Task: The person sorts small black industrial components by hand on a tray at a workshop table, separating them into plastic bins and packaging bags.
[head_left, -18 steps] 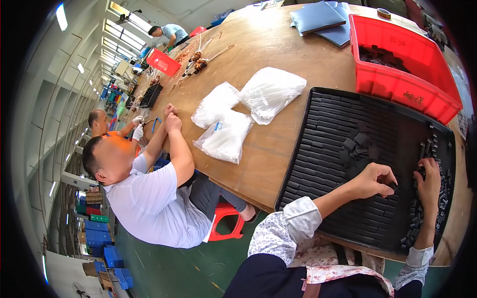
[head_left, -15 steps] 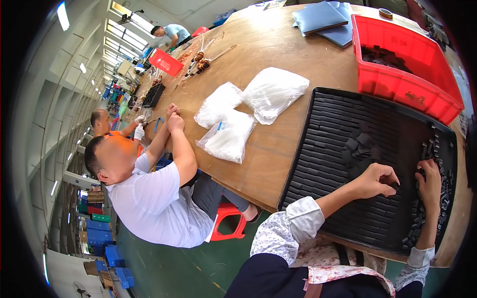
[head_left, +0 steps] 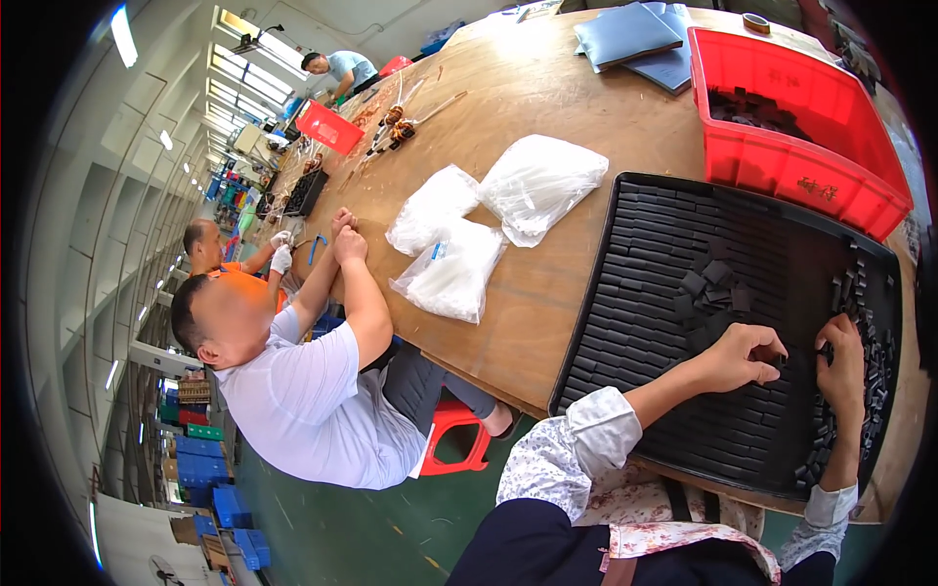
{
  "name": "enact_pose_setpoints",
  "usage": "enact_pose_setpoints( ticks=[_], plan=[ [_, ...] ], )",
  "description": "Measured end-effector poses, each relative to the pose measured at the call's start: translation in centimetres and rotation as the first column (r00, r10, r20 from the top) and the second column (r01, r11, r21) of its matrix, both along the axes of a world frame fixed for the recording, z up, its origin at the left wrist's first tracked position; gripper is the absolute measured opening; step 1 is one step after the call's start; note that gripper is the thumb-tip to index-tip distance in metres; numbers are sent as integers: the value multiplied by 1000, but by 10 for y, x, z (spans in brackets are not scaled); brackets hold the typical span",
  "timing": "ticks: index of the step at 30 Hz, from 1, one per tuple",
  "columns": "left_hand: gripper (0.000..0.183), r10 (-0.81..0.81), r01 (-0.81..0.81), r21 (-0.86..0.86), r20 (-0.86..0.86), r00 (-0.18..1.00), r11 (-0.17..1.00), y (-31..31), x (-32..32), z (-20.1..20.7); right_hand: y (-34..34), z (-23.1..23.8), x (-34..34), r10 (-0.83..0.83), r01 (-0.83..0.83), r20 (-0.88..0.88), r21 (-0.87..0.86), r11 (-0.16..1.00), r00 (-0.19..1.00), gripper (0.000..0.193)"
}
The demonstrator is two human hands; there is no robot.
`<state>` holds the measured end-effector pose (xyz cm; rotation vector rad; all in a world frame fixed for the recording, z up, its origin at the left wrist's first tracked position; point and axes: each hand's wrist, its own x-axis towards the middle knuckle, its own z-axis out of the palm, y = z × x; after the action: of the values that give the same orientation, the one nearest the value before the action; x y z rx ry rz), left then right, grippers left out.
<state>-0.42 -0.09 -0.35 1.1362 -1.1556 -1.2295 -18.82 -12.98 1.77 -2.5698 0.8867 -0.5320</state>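
My left hand (head_left: 745,357) is over the black tray (head_left: 611,210), its thumb and forefinger pinched at a small black piece that is hard to see against the tray. To its right, my right hand (head_left: 842,366) is curled closed, thumb against fingers; what lies in its grip is too dark to make out. Rows of thin black strips (head_left: 635,322) fill the tray's left part. Flat black pieces lie in a loose pile (head_left: 711,288) on top of them. Small black, tube-like pieces (head_left: 879,366) are heaped along the tray's right side, beside my right hand.
A red bin (head_left: 796,176) with dark pieces inside stands at the tray's far edge. White-filled plastic bags (head_left: 542,186) lie left of the tray, blue folders (head_left: 630,37) farther back. A seated person (head_left: 303,400) leans on the table at left; other people work beyond.
My right hand has shifted very slightly, while my left stays nearly in place with its pinch. The whole view has tilted a little. The bags, bin and tray have not moved.
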Motion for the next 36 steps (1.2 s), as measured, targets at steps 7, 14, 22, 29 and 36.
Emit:
enact_pose_setpoints(
  ticks=[7, 14, 22, 29, 36],
  plan=[
    [22, 2, -1, -23, 51, 999, 1000, 0, 0, 1, -1, -4, 6, 24, -22, 64, -34, 999, 998, 25],
    [19, 7, -5, 25, -88, 996, 1000, 1, 2, 0, 22, 9, 21, -6, -378, 535, 604, 702, 845, 21],
    [18, 23, -15, 40, -201, 979, 999, 0, 2, 2, 27, 8, 23, -131, -384, 536, 734, 560, 834, 13],
    [22, 6, 4, 47, -209, 978, 999, -2, 3, -1, 36, 8, 25, -94, -375, 586, 624, 686, 805, 17],
    [23, -1, 12, 70, -147, 989, 997, -1, 5, -3, 36, 23, 28, 170, -338, 442, 336, 879, 881, 25]
  ],
)
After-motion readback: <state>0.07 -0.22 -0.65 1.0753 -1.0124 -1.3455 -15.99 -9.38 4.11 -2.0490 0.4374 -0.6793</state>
